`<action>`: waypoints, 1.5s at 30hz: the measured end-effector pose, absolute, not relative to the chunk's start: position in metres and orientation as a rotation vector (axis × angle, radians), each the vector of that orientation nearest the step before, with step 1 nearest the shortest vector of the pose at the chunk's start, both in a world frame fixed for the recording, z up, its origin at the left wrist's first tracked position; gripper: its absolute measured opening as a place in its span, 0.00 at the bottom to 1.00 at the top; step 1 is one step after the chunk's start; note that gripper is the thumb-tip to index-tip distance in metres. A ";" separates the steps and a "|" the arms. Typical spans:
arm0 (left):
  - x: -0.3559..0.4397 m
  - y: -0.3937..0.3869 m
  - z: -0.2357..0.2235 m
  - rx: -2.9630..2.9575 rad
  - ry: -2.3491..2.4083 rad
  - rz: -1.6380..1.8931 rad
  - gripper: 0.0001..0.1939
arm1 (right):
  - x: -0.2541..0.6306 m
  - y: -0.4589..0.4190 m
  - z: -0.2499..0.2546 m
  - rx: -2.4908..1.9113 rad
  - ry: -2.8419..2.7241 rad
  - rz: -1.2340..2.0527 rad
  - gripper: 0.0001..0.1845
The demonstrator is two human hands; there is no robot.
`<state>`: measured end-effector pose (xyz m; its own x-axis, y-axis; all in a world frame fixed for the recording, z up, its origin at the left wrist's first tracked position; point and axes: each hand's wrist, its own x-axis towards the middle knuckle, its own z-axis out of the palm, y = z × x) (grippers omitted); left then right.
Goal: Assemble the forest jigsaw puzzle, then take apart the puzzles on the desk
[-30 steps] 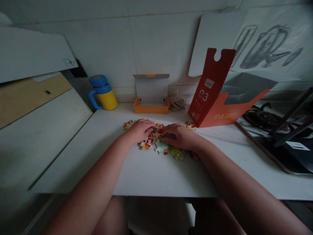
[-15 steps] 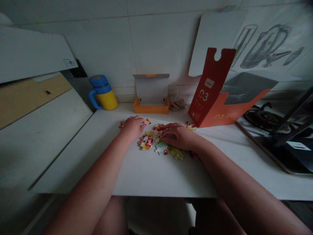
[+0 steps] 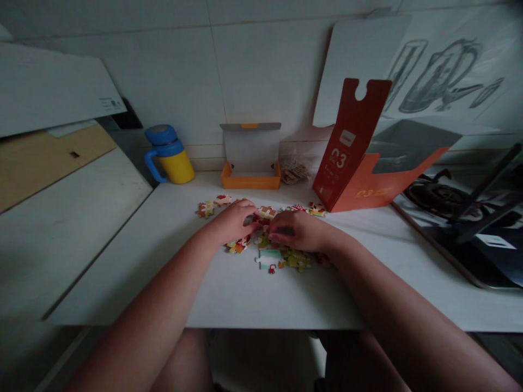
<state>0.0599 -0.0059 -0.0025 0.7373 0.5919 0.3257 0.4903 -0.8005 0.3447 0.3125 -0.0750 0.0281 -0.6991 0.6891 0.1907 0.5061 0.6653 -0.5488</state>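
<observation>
Loose jigsaw puzzle pieces [image 3: 268, 257] lie in a colourful pile in front of me on the white counter. My left hand [image 3: 237, 220] is at the pile's left side, its thumb and fingers curled together at a reddish puzzle piece. Close beside it, my right hand [image 3: 300, 231] rests over the pile with thumb and fingers bent in on a puzzle piece. My fingers partly hide the pieces there. A few separate pieces [image 3: 205, 208] lie beyond my left wrist, and others [image 3: 317, 209] lie beyond my right hand.
An open orange box [image 3: 250, 182] stands by the wall, with a clear bag of pieces [image 3: 295, 172] beside it. A blue and yellow mug [image 3: 177, 163] is at left. The tall red carton [image 3: 347, 158] and a gas stove [image 3: 461, 234] are at right.
My left hand went left to the far pieces, then came back to the pile beside my right hand. Some pieces now lie apart at the left. The green-white piece shifted slightly towards me.
</observation>
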 end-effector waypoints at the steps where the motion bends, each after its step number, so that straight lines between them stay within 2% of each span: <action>1: 0.060 -0.006 -0.002 2.700 0.850 0.611 0.08 | 0.312 -0.075 0.028 -0.946 -2.494 0.663 0.12; 6: 0.055 -0.005 0.007 2.721 0.981 0.564 0.07 | 0.314 -0.074 0.026 -1.009 -2.479 0.615 0.14; 9: 0.040 0.001 0.014 2.698 1.471 0.526 0.11 | 0.315 -0.073 0.025 -1.100 -2.476 0.527 0.16; 12: 0.015 0.011 0.018 2.561 1.984 0.239 0.16 | 0.315 -0.073 0.026 -1.131 -2.477 0.460 0.14; 16: -0.009 0.020 0.022 2.399 2.164 -0.111 0.21 | 0.315 -0.073 0.026 -1.229 -2.429 0.435 0.12; 22: -0.015 0.019 0.034 2.290 2.161 -0.153 0.23 | 0.316 -0.072 0.028 -1.315 -2.395 0.391 0.12; 28: -0.013 0.016 0.037 2.229 2.088 0.009 0.22 | 0.316 -0.074 0.033 -1.389 -2.371 0.342 0.12; 34: 0.006 0.008 0.031 2.250 1.844 0.203 0.13 | 0.324 -0.070 0.033 -1.495 -2.331 0.270 0.14; 37: 0.014 0.002 0.031 2.359 1.575 0.292 0.07 | 0.328 -0.067 0.031 -1.533 -2.289 0.264 0.14; 38: 0.015 -0.001 0.032 2.362 1.468 0.283 0.08 | 0.329 -0.067 0.031 -1.538 -2.281 0.262 0.14; 42: 0.017 -0.015 0.037 2.254 1.298 0.110 0.25 | 0.327 -0.068 0.031 -1.560 -2.305 0.260 0.14; 45: 0.019 -0.023 0.039 2.257 1.308 0.083 0.29 | 0.323 -0.070 0.033 -1.596 -2.332 0.259 0.15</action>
